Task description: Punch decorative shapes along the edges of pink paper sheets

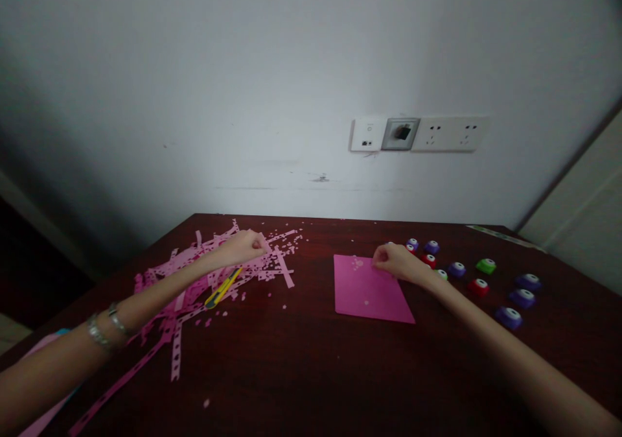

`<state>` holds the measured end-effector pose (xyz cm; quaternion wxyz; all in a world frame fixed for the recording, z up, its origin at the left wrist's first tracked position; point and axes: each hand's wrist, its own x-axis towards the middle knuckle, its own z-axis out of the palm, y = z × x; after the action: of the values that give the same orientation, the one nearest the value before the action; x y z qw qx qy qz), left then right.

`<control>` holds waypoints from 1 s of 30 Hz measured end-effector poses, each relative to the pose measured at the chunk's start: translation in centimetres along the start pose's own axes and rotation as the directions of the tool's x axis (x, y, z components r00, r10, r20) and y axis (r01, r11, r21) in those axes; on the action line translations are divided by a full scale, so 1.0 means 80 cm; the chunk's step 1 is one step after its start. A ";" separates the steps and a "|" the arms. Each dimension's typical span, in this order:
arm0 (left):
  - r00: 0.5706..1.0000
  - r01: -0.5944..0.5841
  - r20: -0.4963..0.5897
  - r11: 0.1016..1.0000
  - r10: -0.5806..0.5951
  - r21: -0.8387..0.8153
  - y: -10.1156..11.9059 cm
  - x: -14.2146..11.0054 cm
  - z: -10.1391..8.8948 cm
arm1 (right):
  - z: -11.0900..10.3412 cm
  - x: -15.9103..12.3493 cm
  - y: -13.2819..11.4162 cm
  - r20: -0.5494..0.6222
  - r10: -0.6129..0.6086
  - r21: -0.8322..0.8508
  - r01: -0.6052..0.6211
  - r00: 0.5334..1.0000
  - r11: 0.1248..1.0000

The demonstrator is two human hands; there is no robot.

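Observation:
My left hand (245, 247) is closed in a pinch over the far side of a heap of punched pink paper strips (194, 262). Whatever its fingertips hold is too small to make out. A yellow box cutter (223, 288) lies on the strips, below that wrist. Over the upper right edge of a flat pink paper sheet (369, 297), my right hand (396, 260) is also pinched, its fingertips turned down at the paper. I cannot tell what is between them. Small pale cut-out shapes (358, 264) lie on the sheet beside those fingers.
Several craft punches in purple, red and green (479, 286) stand to the right of the sheet, partly behind my right forearm. Tiny paper bits (291, 246) are scattered over the dark wooden table (301, 372). A wall with sockets (420, 133) rises behind it.

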<state>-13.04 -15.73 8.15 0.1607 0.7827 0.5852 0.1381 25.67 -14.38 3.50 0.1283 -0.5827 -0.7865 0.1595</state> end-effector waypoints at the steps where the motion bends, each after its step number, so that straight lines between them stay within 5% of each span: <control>1: 0.999 -0.051 0.015 0.998 0.051 0.024 0.018 0.006 0.009 | -0.005 0.001 0.001 -0.014 -0.031 -0.045 0.031 0.999 0.999; 6: 0.949 -0.276 0.142 0.959 0.282 -0.057 0.093 0.050 0.065 | -0.023 0.015 0.005 0.119 -0.113 -0.122 0.127 0.986 0.984; 12: 0.887 -0.417 0.203 0.908 0.414 -0.029 0.138 0.106 0.112 | -0.028 0.035 -0.006 0.352 -0.061 -0.213 0.143 0.934 0.967; 23: 0.856 -0.361 0.406 0.932 0.319 0.028 0.153 0.153 0.133 | -0.021 0.068 -0.016 0.475 0.144 -0.249 -0.025 0.868 0.968; 30: 0.873 -0.260 0.449 0.960 0.189 0.101 0.164 0.169 0.140 | -0.026 0.062 -0.029 0.436 0.157 -0.278 -0.034 0.886 0.960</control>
<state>6.69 -7.21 3.74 0.2073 0.8667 0.4483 -0.0692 23.05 -10.05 6.40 -0.1454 -0.5794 -0.7788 0.1916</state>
